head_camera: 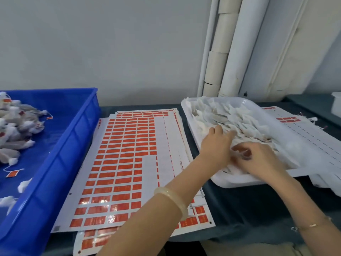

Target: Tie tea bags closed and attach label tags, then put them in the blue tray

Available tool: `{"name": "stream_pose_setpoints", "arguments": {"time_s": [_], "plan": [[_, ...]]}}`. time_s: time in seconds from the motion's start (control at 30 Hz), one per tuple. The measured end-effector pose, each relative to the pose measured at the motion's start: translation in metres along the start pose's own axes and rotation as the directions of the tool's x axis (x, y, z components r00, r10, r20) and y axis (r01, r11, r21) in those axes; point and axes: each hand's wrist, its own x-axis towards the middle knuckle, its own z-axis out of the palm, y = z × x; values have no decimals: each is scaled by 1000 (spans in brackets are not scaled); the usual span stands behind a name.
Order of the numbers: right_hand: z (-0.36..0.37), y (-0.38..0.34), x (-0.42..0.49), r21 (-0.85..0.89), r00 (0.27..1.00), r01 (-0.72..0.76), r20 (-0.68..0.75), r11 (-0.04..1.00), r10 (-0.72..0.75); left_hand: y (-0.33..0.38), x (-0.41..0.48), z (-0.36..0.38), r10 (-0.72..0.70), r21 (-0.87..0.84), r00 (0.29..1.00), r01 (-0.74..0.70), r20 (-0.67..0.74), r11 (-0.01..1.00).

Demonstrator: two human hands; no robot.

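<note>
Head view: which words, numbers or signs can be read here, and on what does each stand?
No text can be quoted.
Red labels on the sheets: pale marks, too blurred to read.
Small print on a sheet's right margin: too small to read.
Grey square code at a sheet corner: not readable.
Red tags in the blue tray: blurred.

wall [110, 43]: plain grey | pipes [245, 43]: white, perhaps insulated | tabletop [239, 209]: dark

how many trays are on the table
2. The blue tray is at the left with tagged tea bags; the white tray is at the right, full of loose bags. A white container cut off at the right edge may be a third.
</note>
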Motion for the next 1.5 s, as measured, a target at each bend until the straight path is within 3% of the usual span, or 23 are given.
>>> {"name": "stream_pose_setpoints", "arguments": {"time_s": [0.27, 0.47, 0.9, 1.13, 1.37, 1.5], "plan": [[1, -15, 8, -89, 994, 72, -70, 993, -78, -3, 3, -4, 26, 110, 997, -18, -67, 994], [1, -12, 11, 48, 980, 118, -165, 992, -109, -6, 3, -2, 45, 132, 998, -37, -53, 991], [-12, -15, 8, 203, 840, 334, -508, 920, -192, -2, 10, -19, 48, -109, 933, -93, -356, 990], [-18, -31, 14, 329, 830, 402, -526, 854, -188, -12, 9, -33, -24, -184, 914, -56, -405, 981], [-34, -71, 16, 479, 774, 539, -606, 692, -184, -16, -3, -76, -60, -281, 815, -129, -576, 951], [-32, -105, 11, 617, 813, 550, -549, 563, -193, -33, -26, -102, -116, -362, 794, -137, -596, 922]]}}
